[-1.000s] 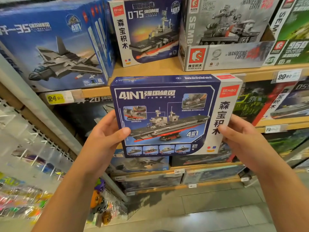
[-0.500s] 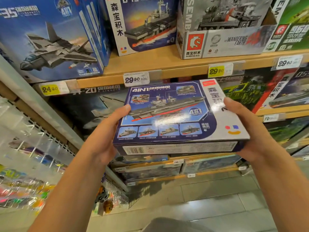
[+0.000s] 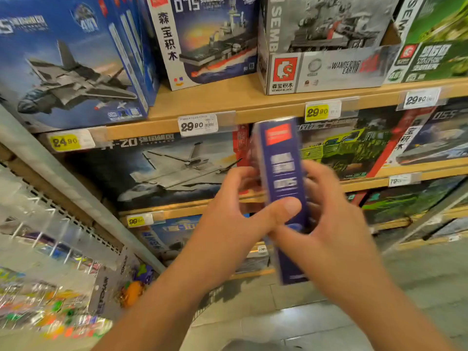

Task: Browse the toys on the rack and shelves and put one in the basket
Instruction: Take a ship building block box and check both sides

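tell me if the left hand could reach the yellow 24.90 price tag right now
Probably not at once: the left hand is gripping the blue box together with the right hand. The path to the yellow tag looks clear, so it could once it lets go.

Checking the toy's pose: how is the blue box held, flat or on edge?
On edge: the blue box shows only its narrow side, gripped between left hand and right hand.

Bright shop light; hands [image 3: 266,224] and box [image 3: 281,178] motion-blurred, edges bowed.
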